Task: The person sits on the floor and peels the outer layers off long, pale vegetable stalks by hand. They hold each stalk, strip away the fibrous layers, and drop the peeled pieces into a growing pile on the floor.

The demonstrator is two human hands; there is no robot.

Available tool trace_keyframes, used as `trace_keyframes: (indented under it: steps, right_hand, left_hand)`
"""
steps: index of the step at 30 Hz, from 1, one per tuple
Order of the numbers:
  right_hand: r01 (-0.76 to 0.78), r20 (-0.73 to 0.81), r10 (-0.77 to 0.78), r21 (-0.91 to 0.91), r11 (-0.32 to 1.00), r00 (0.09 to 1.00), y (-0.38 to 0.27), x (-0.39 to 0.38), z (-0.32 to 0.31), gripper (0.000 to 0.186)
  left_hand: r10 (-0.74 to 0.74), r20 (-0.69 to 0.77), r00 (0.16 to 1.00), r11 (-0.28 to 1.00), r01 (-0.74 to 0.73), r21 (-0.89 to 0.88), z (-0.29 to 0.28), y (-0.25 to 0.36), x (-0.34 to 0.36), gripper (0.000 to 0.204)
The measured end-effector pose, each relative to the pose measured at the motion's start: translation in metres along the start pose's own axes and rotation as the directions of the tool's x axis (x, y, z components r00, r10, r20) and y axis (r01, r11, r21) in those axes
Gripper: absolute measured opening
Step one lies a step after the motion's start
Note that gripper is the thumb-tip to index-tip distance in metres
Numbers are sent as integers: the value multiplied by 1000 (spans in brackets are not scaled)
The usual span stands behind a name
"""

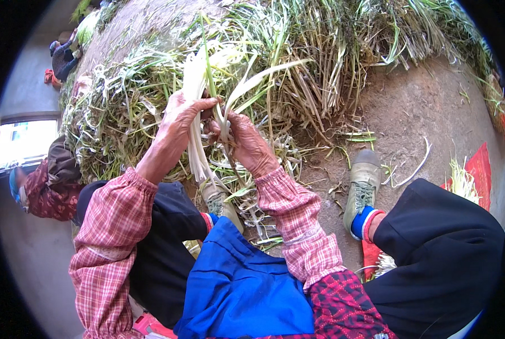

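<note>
My left hand (176,121) is closed round a bunch of long, whitish-green leafy stalks (196,148), which look like young garlic or leek. Their pale ends hang below my fingers, and the upper part spreads above them. Close beside it, my right hand (248,142) grips a leafy stalk (258,83) whose long leaves fan up and to the right. Both hands meet above a wide heap of cut greens (131,107). My fingertips partly hide where the stalks are held.
Darker green stalks (331,73) lie piled at the far side. Loose scraps (361,137) litter the earth floor near my shoe (364,178). Trimmed stalks (462,183) rest on red cloth (480,169) at right. Other people (52,189) sit at the left, near a bright window (26,138).
</note>
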State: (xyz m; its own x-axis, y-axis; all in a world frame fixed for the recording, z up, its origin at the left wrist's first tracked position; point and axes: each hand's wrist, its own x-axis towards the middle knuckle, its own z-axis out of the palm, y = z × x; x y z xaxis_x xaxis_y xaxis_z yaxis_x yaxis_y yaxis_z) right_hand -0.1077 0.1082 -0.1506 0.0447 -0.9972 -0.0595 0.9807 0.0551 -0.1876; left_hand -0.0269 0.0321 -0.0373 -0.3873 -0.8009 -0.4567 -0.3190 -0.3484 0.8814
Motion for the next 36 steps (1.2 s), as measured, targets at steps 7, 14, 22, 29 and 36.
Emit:
trace_keyframes:
  steps: [7,14,22,29,36]
  right_hand:
    - [95,-306,-147,-177,980,941,3,4,2,17]
    - [135,-315,-261,-369,919,912,10,7,9,21]
    - [25,121,-633,-987,-159,764,34,-2,-48,18]
    - [-164,21,-463,-920,-356,886,51,-23,-50,32]
    - [-98,57,-214,-756,-647,975,80,-61,-80,18]
  left_hand:
    - [305,-93,948,931,-276,239,-6,-19,0,32]
    - [185,18,983,952,-184,244,13,-9,-11,27]
    - [317,18,948,942,-317,106,2,9,-7,18]
    - [377,-141,915,926,-372,63,-30,40,6,16]
    - [456,-207,866,887,-462,23,-94,89,5,21]
